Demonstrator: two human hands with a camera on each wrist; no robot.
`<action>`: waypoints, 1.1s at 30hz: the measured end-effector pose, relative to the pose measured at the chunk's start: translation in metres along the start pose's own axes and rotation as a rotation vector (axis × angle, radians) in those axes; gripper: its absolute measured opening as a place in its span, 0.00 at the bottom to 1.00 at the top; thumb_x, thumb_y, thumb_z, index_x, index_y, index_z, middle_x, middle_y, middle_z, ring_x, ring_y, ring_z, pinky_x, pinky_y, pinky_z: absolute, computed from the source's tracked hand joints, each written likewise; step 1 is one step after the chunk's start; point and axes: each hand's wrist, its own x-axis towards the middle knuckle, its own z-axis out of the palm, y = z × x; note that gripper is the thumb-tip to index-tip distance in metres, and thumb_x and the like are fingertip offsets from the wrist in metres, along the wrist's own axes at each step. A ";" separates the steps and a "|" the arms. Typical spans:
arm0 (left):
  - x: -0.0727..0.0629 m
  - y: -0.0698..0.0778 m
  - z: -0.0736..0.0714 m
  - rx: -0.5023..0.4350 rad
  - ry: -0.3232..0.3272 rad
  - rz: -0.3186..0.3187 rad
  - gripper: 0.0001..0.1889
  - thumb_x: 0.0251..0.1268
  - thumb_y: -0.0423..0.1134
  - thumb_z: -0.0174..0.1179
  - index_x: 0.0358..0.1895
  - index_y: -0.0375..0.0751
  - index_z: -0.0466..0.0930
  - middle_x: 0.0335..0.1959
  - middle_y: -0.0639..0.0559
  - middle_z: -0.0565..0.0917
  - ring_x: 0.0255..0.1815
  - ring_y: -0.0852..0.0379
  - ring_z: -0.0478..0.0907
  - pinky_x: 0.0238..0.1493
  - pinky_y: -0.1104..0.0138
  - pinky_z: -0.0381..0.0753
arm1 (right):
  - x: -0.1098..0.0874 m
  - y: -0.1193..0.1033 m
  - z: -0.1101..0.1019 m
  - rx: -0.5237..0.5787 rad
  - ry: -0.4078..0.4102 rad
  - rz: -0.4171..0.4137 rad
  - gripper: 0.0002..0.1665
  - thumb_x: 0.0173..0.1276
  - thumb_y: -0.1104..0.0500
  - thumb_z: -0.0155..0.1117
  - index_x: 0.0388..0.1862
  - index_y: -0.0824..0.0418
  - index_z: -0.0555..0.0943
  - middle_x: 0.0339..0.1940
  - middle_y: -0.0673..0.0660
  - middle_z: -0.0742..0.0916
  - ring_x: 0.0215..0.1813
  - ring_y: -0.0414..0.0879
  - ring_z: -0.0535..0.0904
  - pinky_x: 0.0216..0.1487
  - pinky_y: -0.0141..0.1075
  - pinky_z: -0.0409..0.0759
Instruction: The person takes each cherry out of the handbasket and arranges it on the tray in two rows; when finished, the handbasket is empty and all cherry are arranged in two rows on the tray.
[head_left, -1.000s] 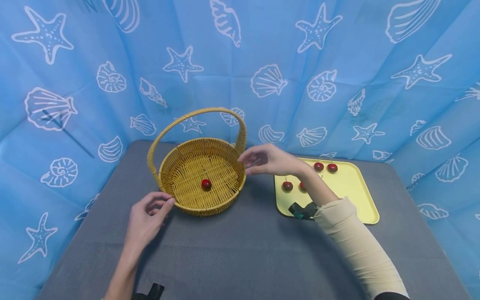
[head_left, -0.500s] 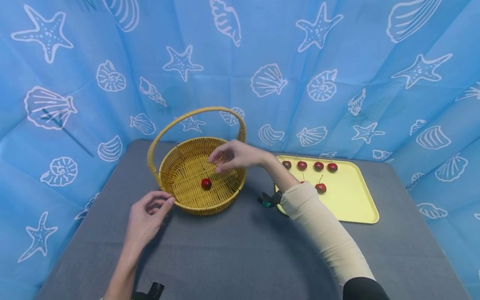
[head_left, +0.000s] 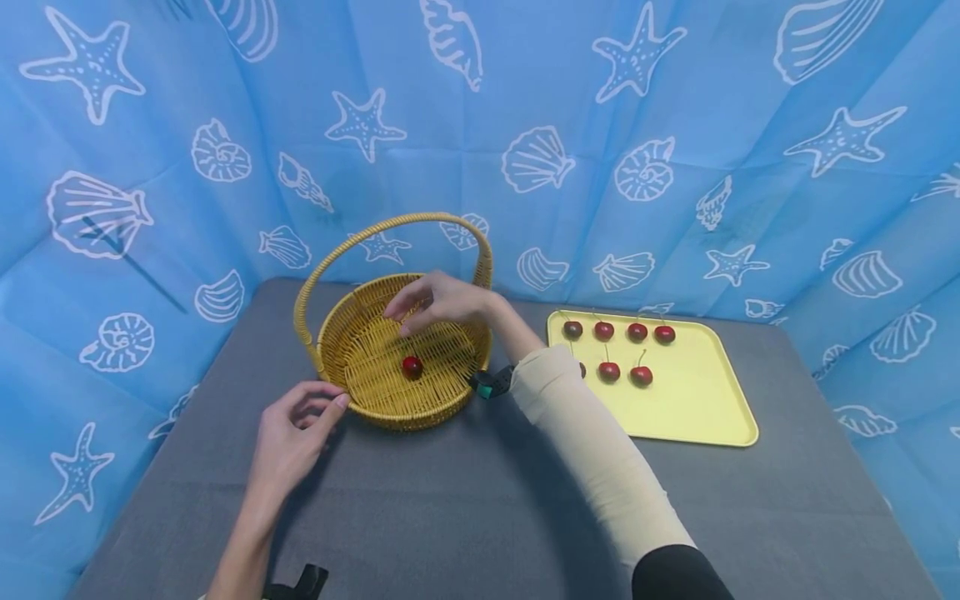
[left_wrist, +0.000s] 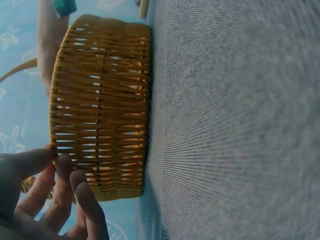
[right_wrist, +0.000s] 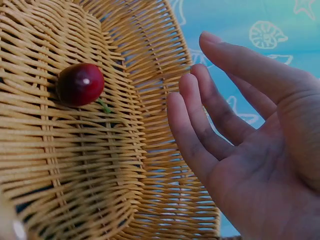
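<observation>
A woven wicker basket with a tall arched handle stands on the left part of the table. My left hand pinches its near-left rim; in the left wrist view the thumb lies at the rim and fingertips are against the outer wall. One dark red cherry lies on the basket's floor, its green stem showing in the right wrist view. Above the basket, right of that cherry's far side, hovers my right hand. Its fingers are loosely bent, apart from the thumb, with nothing between them.
To the right of the basket lies a yellow tray. Several cherries with stems sit on it in two rows, one partly hidden by my right sleeve. A blue curtain with shell prints hangs behind the grey table.
My right hand has moved left, from beside the basket's right rim to over its inside, uncovering more cherries on the tray. The left hand, basket and cherry inside stay put.
</observation>
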 end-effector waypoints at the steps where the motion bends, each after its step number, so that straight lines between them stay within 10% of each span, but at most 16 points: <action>1: 0.000 0.000 0.000 -0.004 0.000 0.002 0.16 0.78 0.51 0.68 0.57 0.46 0.85 0.44 0.40 0.93 0.26 0.58 0.84 0.27 0.69 0.82 | 0.002 0.001 0.001 -0.001 0.001 0.005 0.27 0.71 0.58 0.78 0.67 0.62 0.85 0.68 0.64 0.88 0.70 0.51 0.84 0.72 0.39 0.82; 15: 0.002 -0.001 0.001 -0.020 -0.001 0.011 0.15 0.78 0.50 0.68 0.57 0.45 0.85 0.44 0.39 0.92 0.24 0.58 0.84 0.27 0.68 0.83 | 0.009 0.021 0.014 0.153 -0.052 0.167 0.25 0.74 0.61 0.75 0.68 0.63 0.84 0.68 0.62 0.88 0.66 0.50 0.86 0.72 0.52 0.83; 33: 0.001 -0.001 -0.001 -0.007 -0.009 -0.013 0.16 0.78 0.51 0.68 0.58 0.46 0.85 0.45 0.40 0.92 0.26 0.58 0.84 0.27 0.69 0.82 | 0.011 0.036 0.023 0.076 -0.218 0.262 0.24 0.68 0.66 0.80 0.63 0.61 0.88 0.57 0.55 0.91 0.58 0.44 0.85 0.61 0.33 0.84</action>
